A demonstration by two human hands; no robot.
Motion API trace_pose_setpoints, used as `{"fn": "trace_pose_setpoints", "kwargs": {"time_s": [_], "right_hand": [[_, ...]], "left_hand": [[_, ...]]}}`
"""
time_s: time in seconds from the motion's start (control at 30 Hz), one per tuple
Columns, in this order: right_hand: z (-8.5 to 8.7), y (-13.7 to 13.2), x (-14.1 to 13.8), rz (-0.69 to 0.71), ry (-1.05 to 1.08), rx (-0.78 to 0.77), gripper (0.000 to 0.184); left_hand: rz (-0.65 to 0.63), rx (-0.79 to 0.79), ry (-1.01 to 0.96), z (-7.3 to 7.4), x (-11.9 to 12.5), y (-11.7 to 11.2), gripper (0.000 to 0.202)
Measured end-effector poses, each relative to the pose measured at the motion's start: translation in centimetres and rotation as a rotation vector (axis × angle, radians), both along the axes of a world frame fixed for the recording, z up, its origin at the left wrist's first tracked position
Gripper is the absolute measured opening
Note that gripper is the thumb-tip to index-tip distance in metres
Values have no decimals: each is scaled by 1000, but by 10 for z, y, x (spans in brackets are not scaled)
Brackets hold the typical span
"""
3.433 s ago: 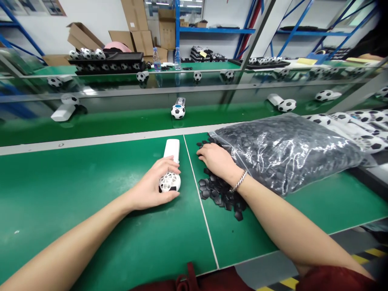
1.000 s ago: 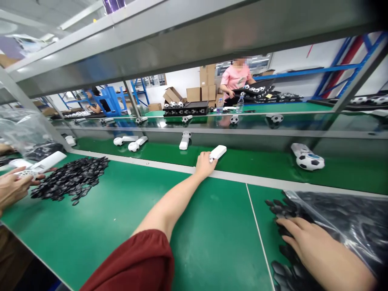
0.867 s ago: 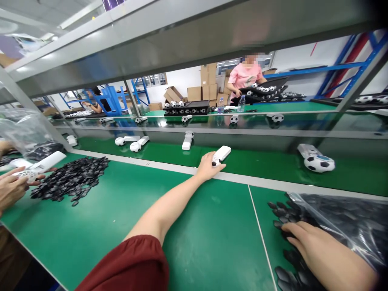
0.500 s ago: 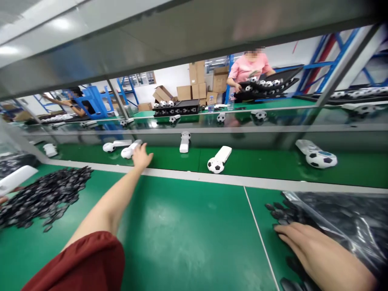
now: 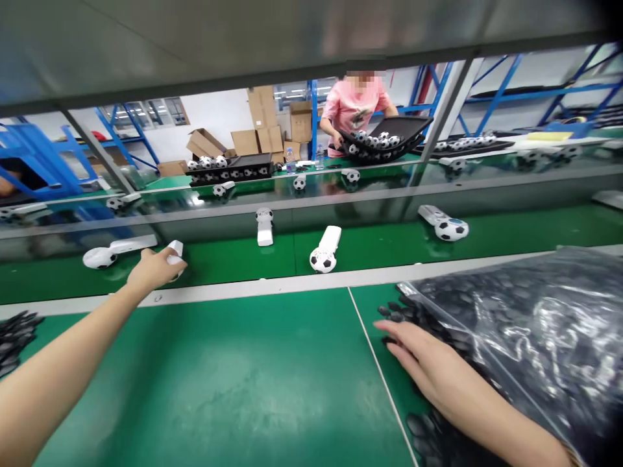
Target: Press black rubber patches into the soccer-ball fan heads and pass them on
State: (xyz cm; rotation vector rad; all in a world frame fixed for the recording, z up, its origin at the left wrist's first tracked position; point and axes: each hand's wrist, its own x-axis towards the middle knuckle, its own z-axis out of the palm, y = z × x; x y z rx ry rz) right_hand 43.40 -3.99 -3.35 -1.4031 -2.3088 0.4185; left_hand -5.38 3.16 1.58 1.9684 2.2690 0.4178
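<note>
My left hand [image 5: 154, 270] reaches out to the green conveyor belt [image 5: 233, 256] and closes round a white handheld fan [image 5: 174, 253], whose head is hidden under my fingers. My right hand [image 5: 422, 363] lies flat, fingers stretched, on a heap of small black hexagon pieces [image 5: 403, 316] that spill from a clear plastic bag [image 5: 525, 324]. On the belt just ahead lies the football-headed fan [image 5: 325, 250], untouched.
More white fans ride the belt: one at the left [image 5: 111, 251], one in the middle [image 5: 264, 228], one at the right [image 5: 444, 224]. A person in pink [image 5: 354, 107] tips a black tray of footballs [image 5: 384, 135] beyond. A metal shelf hangs overhead.
My left hand set the football-headed fan on the belt, swung left along it and closed on another white fan. My right hand stayed on the black pieces. The view turned right.
</note>
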Motion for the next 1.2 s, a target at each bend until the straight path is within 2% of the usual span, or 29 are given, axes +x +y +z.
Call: {"fn": "trace_pose_setpoints", "kwargs": {"time_s": [0.03, 0.1, 0.13, 0.23, 0.3, 0.43, 0.5, 0.57, 0.7, 0.8, 0.93, 1.2], "right_hand": [[4, -2, -1, 14, 37, -35, 29], [13, -6, -3, 51, 125, -121, 26], [16, -8, -5, 62, 180, -175, 24], [21, -13, -11, 89, 397, -356, 17], [20, -15, -14, 130, 503, -427, 15], [18, -19, -17, 131, 450, -289, 10], [19, -21, -16, 121, 429, -245, 8], [21, -24, -16, 138, 428, -231, 8], [22, -31, -16, 260, 418, -204, 6], [20, -35, -18, 332, 432, -206, 5], [14, -38, -24, 346, 430, -155, 4], [6, -38, -34, 301, 406, -100, 5]], "left_hand": [[76, -24, 35, -1, 14, -9, 41], [129, -103, 42, -3, 48, -35, 46], [78, -147, 44, -3, 66, -51, 48], [-292, -329, 12, -1, 115, -92, 60], [-521, -343, 92, 2, 139, -102, 68], [-892, -127, 343, 6, 172, -87, 53], [-980, -118, 366, 4, 188, -79, 47], [-930, -143, 339, -2, 205, -80, 50], [-623, -136, 126, -20, 241, -105, 61], [-487, -104, 8, -29, 259, -123, 66], [-463, -136, -17, -30, 267, -129, 70], [-510, -131, -203, -33, 263, -125, 70]]}}
